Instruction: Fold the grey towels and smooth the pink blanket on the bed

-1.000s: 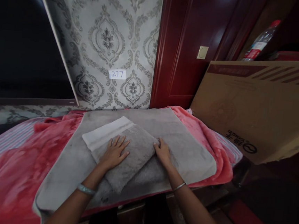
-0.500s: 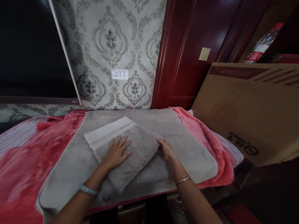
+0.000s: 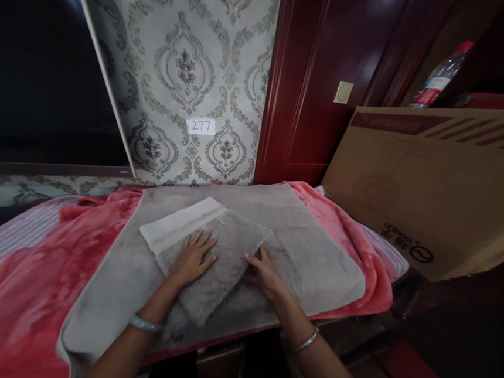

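Note:
A folded grey fluffy towel (image 3: 224, 251) with a white band along its upper left edge lies turned at an angle on a larger grey cloth (image 3: 317, 253). Flat on top of it, near the white band, rests my left hand (image 3: 193, 258), fingers spread. At the towel's lower right edge is my right hand (image 3: 264, 273), its thumb over the edge and some fingers tucked underneath, partly hidden. Bracelets circle both wrists.
Below the grey cloth is a pink plush blanket (image 3: 59, 278) over striped fabric (image 3: 6, 244). A large cardboard box (image 3: 428, 187) stands at the right, with a plastic bottle (image 3: 438, 82) behind its top edge. A dark screen (image 3: 45, 77) is at the left.
My right hand has slid from the towel's right corner down and left along its edge. My left hand has stayed flat on the towel.

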Motion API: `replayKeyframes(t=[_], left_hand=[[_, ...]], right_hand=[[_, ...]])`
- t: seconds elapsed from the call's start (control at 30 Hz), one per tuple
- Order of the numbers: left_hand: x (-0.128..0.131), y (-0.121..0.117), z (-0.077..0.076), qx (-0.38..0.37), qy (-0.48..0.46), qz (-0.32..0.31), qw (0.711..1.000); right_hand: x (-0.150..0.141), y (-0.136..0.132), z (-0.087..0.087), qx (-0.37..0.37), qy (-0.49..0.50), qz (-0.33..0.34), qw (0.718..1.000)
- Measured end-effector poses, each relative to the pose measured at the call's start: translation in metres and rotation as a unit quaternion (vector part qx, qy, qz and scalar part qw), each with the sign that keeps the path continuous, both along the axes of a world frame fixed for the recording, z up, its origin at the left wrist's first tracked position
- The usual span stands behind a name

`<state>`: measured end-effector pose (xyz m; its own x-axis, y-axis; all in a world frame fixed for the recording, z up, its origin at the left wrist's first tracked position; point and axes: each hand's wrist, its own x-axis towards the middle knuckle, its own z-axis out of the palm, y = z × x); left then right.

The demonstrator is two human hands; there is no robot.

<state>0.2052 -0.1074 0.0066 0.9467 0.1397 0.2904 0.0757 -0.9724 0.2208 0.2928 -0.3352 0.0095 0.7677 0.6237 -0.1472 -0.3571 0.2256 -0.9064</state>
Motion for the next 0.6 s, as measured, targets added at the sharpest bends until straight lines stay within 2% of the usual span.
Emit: replayKeyframes(t=[0.17,0.3,0.47,0.6], left_hand=[[-0.003,0.006,-0.003,-0.039,-0.033,-0.003,0.999],[-0.007,0.013,-0.010,-0.108,-0.117,0.025,0.987],[-0.015,0.014,-0.008,-0.185,-0.254,0.115,0.942],[-0.024,0.016,-0.001,-0.212,-0.310,0.171,0.911]], right_hand=[[-0.013,0.013,0.004,0.011,-0.048,-0.072,0.996],[-0.019,0.020,-0.001,0.052,-0.025,-0.058,0.997],[-0.020,0.030,-0.009,0.016,-0.025,-0.073,0.997],[-0.013,0.040,-0.006,-0.015,-0.013,-0.111,0.994]])
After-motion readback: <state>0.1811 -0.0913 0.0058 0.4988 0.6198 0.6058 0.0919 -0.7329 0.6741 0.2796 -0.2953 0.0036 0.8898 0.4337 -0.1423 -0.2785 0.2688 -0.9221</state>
